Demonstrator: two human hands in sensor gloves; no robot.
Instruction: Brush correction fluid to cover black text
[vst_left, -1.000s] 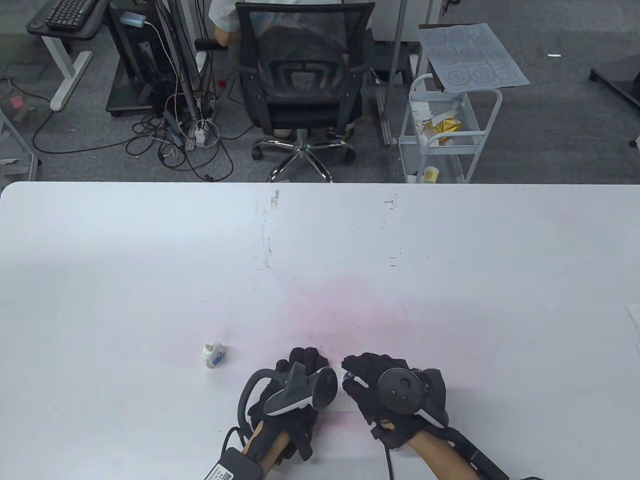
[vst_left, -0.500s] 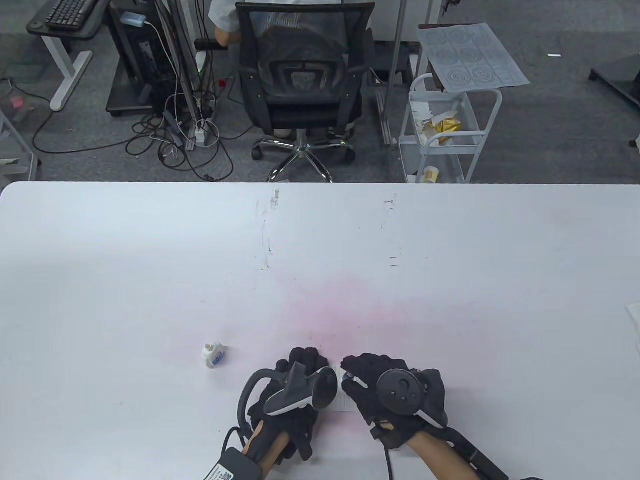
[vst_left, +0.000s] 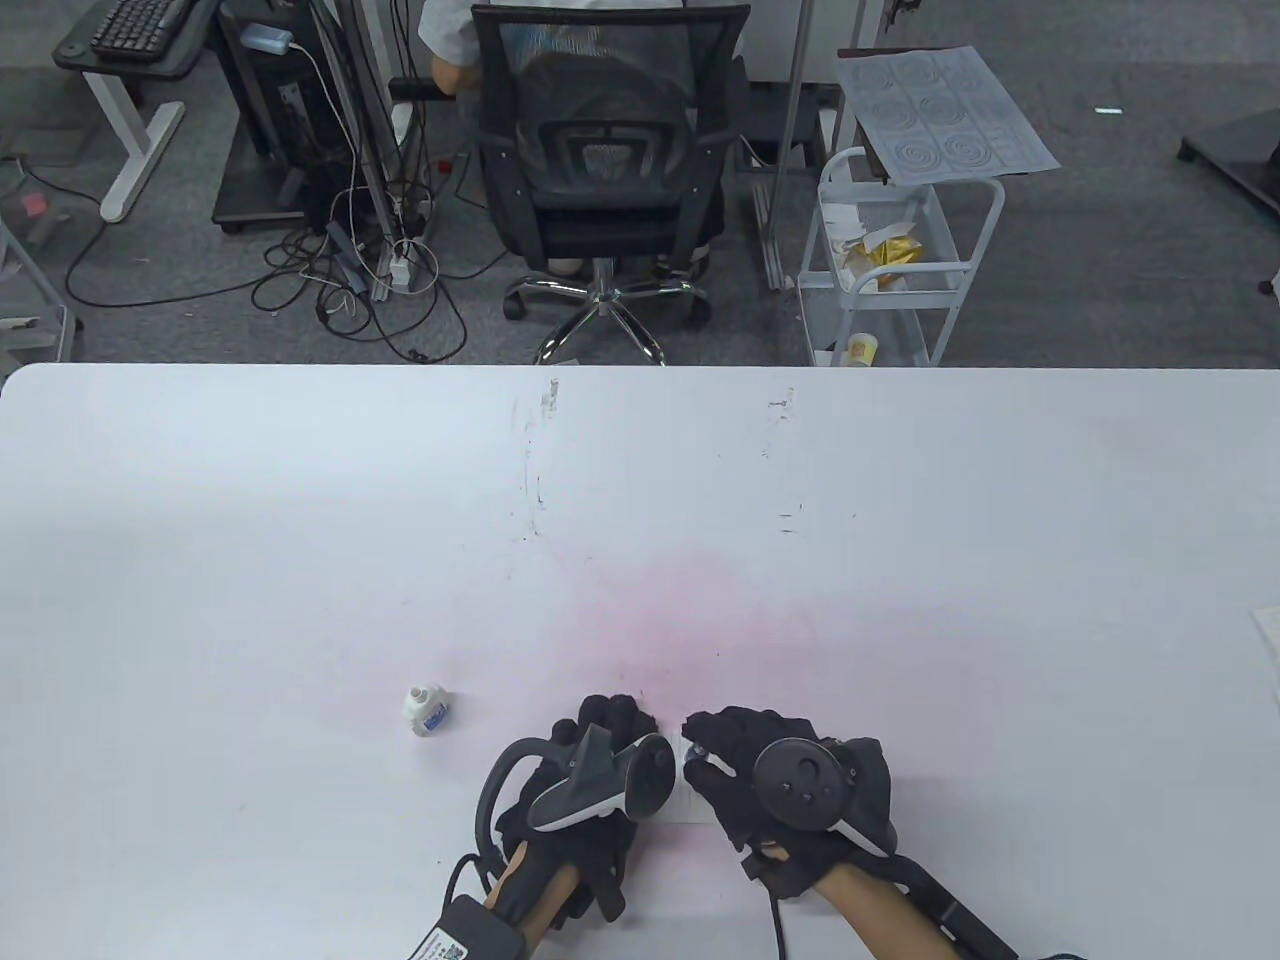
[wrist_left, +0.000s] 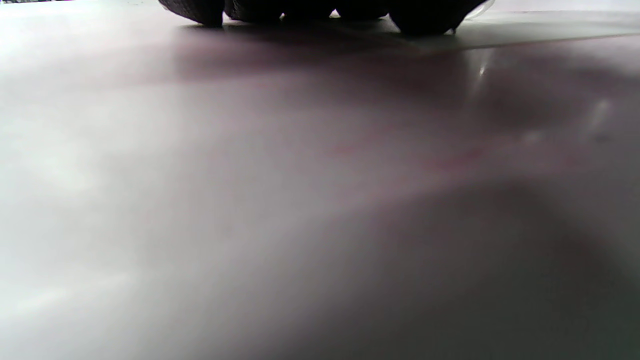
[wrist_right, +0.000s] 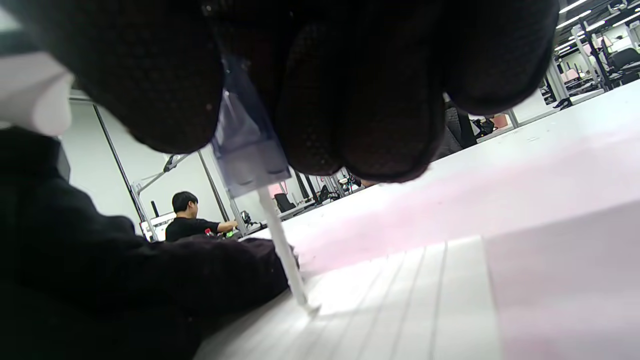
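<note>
A small lined paper (vst_left: 690, 795) lies near the table's front edge, mostly hidden between my hands. My right hand (vst_left: 745, 765) pinches the blue cap of the correction-fluid brush (wrist_right: 250, 150); its white stem (wrist_right: 285, 255) comes down with the tip touching the paper (wrist_right: 400, 300). My left hand (vst_left: 600, 760) rests flat on the table, pressing on the paper's left side; its fingertips (wrist_left: 200, 10) show at the top of the left wrist view. The open correction-fluid bottle (vst_left: 427, 708) stands on the table to the left of my left hand. No black text is visible.
The white table (vst_left: 300, 550) has a pink stain (vst_left: 700, 610) beyond my hands and dark scuff marks (vst_left: 535, 480) farther back. A white sheet's corner (vst_left: 1268, 630) shows at the right edge. An office chair (vst_left: 600, 150) and a cart (vst_left: 890, 260) stand beyond the table.
</note>
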